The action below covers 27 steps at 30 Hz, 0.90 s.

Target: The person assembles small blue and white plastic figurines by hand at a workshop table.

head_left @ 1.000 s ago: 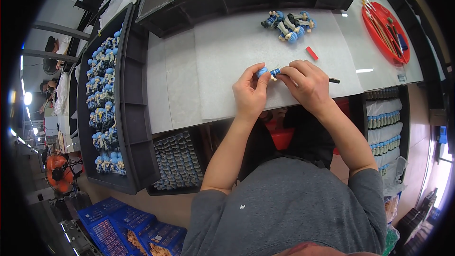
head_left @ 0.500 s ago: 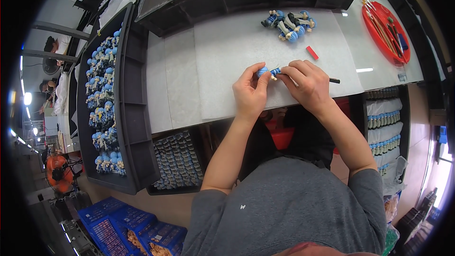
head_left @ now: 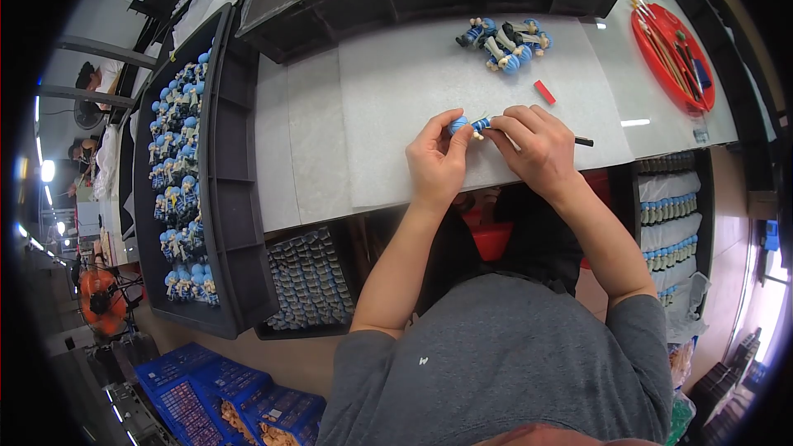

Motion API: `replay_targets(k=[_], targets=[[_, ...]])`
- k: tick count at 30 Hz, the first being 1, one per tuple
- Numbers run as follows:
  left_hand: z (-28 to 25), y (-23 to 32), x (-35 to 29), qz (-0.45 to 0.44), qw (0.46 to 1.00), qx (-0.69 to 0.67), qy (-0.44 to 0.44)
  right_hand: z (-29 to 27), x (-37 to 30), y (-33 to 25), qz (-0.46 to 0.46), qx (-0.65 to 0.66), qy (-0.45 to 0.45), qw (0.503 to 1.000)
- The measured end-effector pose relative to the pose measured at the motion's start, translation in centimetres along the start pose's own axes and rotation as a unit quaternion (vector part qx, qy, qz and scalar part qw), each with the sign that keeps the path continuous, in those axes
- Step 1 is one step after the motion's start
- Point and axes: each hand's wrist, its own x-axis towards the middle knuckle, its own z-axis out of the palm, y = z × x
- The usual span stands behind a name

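Note:
A small figurine (head_left: pixel 479 125) with a round blue head and blue-and-white striped clothing lies sideways between my hands, just above the white sheet. My left hand (head_left: pixel 438 155) is closed on its head end with thumb and fingertips. On the other side, my right hand (head_left: pixel 533 144) is closed in a pinch, its fingertips at the figurine's body. Behind the right hand sticks out the dark end of a thin pen-like tool (head_left: pixel 584 141), in line with the pinch. The fingers hide the tool's front part and some of the figurine.
Several similar figurines (head_left: pixel 505 43) lie in a heap farther back, near a red block (head_left: pixel 544 92). A red oval dish (head_left: pixel 673 58) with brushes stands at the right. Dark trays border the bench (head_left: pixel 396 91); the left tray (head_left: pixel 235 198) holds rows of figurines.

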Motion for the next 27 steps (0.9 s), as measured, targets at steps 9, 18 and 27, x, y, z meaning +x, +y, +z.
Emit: replay_targets(k=[9, 18, 27], targets=[[-0.01, -0.01, 0.02, 0.0, 1.0, -0.006, -0.003, 0.0, 0.0, 0.09, 0.027, 0.025, -0.008, 0.999], [-0.05, -0.12, -0.03, 0.005, 1.0, -0.004, 0.001, 0.1, -0.13, -0.13, 0.069, 0.031, -0.021, 0.997], [-0.09, -0.19, 0.01, 0.005, 1.0, -0.004, 0.0, -0.04, -0.02, 0.07, 0.045, 0.038, -0.021, 0.998]])
